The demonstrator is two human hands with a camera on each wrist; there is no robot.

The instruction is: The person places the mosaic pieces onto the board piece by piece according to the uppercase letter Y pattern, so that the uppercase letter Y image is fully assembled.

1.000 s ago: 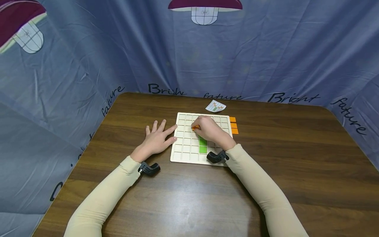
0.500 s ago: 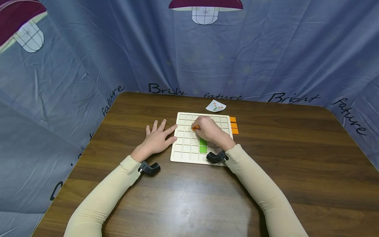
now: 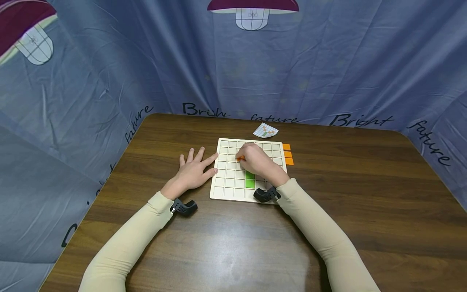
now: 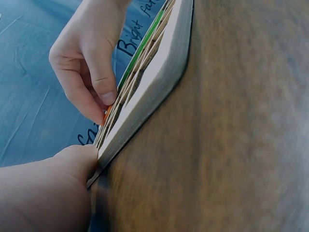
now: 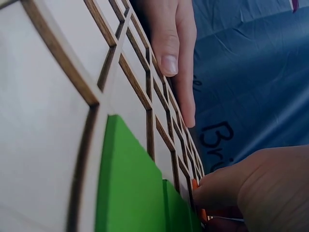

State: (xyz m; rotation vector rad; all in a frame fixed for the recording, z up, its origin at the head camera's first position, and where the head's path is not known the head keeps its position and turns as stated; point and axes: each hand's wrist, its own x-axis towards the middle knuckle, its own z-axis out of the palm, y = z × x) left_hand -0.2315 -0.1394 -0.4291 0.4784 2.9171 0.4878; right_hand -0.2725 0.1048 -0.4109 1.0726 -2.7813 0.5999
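A pale wooden grid board (image 3: 229, 182) lies on the table, its square cells edged by raised strips. Over its middle, my right hand (image 3: 257, 160) pinches an orange square tile (image 3: 240, 158) between thumb and fingers, down at a cell. Green tiles (image 3: 250, 179) sit in cells just below that hand, and stand out close up in the right wrist view. At the board's left edge my left hand (image 3: 191, 172) rests on the table with fingers spread, thumb and index finger touching the rim. Part of the orange tile and some cells are hidden by the right hand.
Three orange tiles (image 3: 288, 155) lie in a column against the board's right edge. Behind the board is a small paper card (image 3: 266, 130) printed with a coloured grid. Blue curtains (image 3: 328, 61) hang around the back and sides of the wooden table (image 3: 365, 194).
Hardly anything differs. The right wrist has shifted very slightly to the left, while its fingers stay on the orange tile in the same place. The left hand is still.
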